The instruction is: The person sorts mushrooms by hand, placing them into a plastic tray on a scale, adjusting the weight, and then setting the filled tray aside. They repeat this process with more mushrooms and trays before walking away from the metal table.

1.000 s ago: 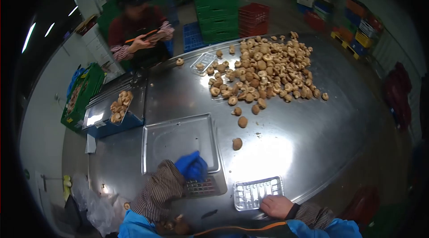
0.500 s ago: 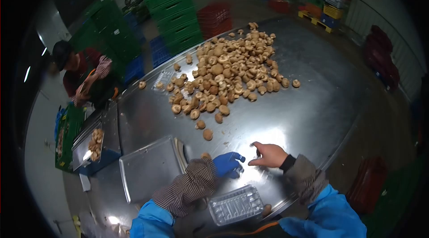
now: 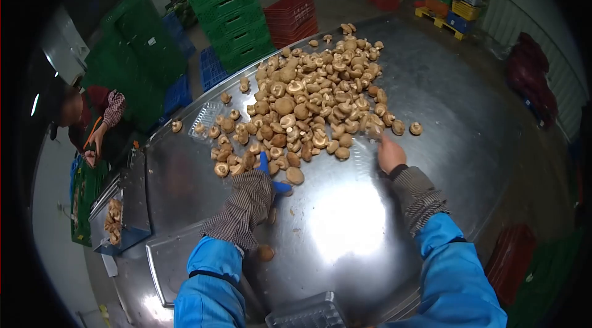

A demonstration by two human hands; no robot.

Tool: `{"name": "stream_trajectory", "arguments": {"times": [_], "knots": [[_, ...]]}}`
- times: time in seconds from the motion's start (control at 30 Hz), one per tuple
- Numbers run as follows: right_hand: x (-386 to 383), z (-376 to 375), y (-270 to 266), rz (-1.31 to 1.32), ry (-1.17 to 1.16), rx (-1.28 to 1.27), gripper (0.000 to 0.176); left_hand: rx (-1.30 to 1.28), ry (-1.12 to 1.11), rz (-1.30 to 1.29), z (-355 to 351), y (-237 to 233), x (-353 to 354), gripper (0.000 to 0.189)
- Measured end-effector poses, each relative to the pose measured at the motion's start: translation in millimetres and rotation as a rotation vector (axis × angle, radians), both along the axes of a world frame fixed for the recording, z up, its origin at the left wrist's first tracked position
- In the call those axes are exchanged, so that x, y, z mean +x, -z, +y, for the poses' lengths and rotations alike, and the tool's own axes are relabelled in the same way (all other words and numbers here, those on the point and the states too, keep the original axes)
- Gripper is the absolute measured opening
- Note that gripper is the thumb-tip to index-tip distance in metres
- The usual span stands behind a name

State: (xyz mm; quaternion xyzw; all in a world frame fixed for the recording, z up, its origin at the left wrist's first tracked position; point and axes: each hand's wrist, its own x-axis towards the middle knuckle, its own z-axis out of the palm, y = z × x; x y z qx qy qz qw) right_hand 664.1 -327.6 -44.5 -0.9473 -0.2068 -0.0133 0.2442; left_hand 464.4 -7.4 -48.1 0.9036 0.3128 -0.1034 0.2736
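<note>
A large pile of brown mushrooms point(image 3: 314, 100) lies on the metal table point(image 3: 444, 112). My left hand point(image 3: 271, 174), in a blue glove, is at the pile's near left edge with its thumb and a finger spread apart around mushrooms; the sleeve hides the rest. At the near right edge is my bare right hand point(image 3: 391, 154), its fingertips against the pile and partly hidden by the back of the hand. Something clear and shiny shows just beyond those fingertips. An empty clear plastic tray point(image 3: 307, 312) sits at the bottom edge, close to my body.
Another clear tray point(image 3: 205, 119) lies left of the pile. A metal tray point(image 3: 159, 278) is at the lower left, near a container of mushrooms point(image 3: 113, 222). A co-worker point(image 3: 92, 118) stands at the left. Green crates point(image 3: 228, 13) and red crates point(image 3: 291, 18) are stacked beyond the table.
Both hands have moved forward from the near part of the table to the mushroom pile and are now farther apart. The view has shifted, with the near clear tray lower in the frame.
</note>
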Motion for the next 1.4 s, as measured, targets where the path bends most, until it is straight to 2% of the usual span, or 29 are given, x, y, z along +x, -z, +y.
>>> {"name": "stream_trajectory", "arguments": {"times": [0.07, 0.1, 0.2, 0.23, 0.27, 0.33, 0.43, 0.53, 0.57, 0.67, 0.7, 0.8, 0.87, 0.93, 1.0, 1.07, 1.17, 1.23, 1.27, 1.33, 1.37, 1.4], "knots": [[2.3, 40.4, 12.2, 0.005, -0.124, 0.069, 0.030, 0.084, 0.057, -0.007, 6.8, -1.4, 11.6, 0.139], [-0.6, 59.6, 12.7, 0.014, -0.159, 0.078, 0.030, -0.056, 0.137, -0.151, 25.0, 33.7, 25.0, 0.141], [-4.6, 94.1, 31.7, 0.049, -0.279, 0.213, 0.027, 0.046, 0.176, -0.015, -9.3, -2.6, 36.5, 0.143], [-9.3, 102.3, 34.2, 0.073, -0.302, 0.242, 0.027, 0.132, 0.305, -0.211, -13.6, 8.1, 38.5, 0.144], [-16.7, 109.8, 36.9, 0.099, -0.323, 0.274, 0.027, 0.071, 0.222, -0.168, -17.6, 17.8, 40.1, 0.143], [-33.8, 119.6, 40.6, 0.157, -0.338, 0.371, 0.027, -0.048, 0.055, -0.079, -45.3, -0.9, 40.7, 0.141], [-59.0, 118.3, 44.8, 0.233, -0.294, 0.499, 0.030, -0.201, 0.007, -0.250, -59.0, -0.6, 28.5, 0.136], [-85.6, 106.9, 49.4, 0.709, -0.138, 0.773, 0.033, -0.326, -0.158, -0.301, -81.0, -12.3, 13.4, 0.135], [-97.1, 101.3, 51.1, 0.799, -0.107, 0.835, 0.034, -0.290, -0.137, -0.407, -90.0, -2.8, 6.4, 0.119], [-132.6, 83.9, 28.4, 1.054, 0.099, 1.033, 0.033, -0.278, -0.218, -0.551, -121.2, 1.8, -11.6, 0.109], [-140.3, 80.4, 28.8, 1.067, 0.093, 1.079, 0.035, -0.221, -0.199, -0.482, -132.1, -7.1, -20.5, 0.098], [-160.2, 63.8, 15.8, 1.094, 0.210, 1.145, 0.037, -0.195, -0.118, -0.191, -150.8, -54.0, -46.3, 0.093], [-167.9, 50.4, 17.5, 1.064, 0.183, 1.116, 0.039, -0.293, -0.159, -0.363, -153.1, -19.3, -59.9, 0.092], [-177.8, 41.0, 13.4, 1.056, 0.181, 1.096, 0.040, -0.453, -0.189, -0.452, -158.3, -22.0, -76.4, 0.091], [-187.1, 41.0, 24.6, 1.040, 0.167, 1.225, 0.040, -0.675, -0.204, -0.457, -157.7, -32.1, -96.3, 0.090], [-195.4, 48.9, 62.5, 1.037, 0.174, 1.397, 0.040, -0.584, -0.112, -0.434, -165.5, -42.8, -112.1, 0.090], [-237.9, 35.3, 12.0, 1.085, 0.147, 1.207, 0.038, -0.448, -0.067, -0.238, -183.9, -59.3, -136.5, 0.091], [-248.9, 30.3, 6.6, 1.102, 0.159, 1.154, 0.038, -0.266, -0.026, -0.237, -192.5, -49.3, -151.4, 0.093], [-253.6, 28.4, 4.2, 1.109, 0.168, 1.130, 0.038, -0.292, 0.005, -0.324, -186.9, -45.9, -157.5, 0.093], [-260.0, 25.7, -1.1, 1.095, 0.100, 1.246, 0.038, -0.343, 0.068, -0.498, -171.7, -54.3, -175.8, 0.092], [-263.8, 25.0, -3.7, 1.088, 0.066, 1.304, 0.038, -0.551, -0.026, -0.588, -168.4, -63.3, -184.3, 0.086], [-268.2, 25.4, -6.7, 1.081, 0.030, 1.362, 0.038, -0.720, -0.211, -0.579, -166.3, -83.0, -188.0, 0.085]]}}
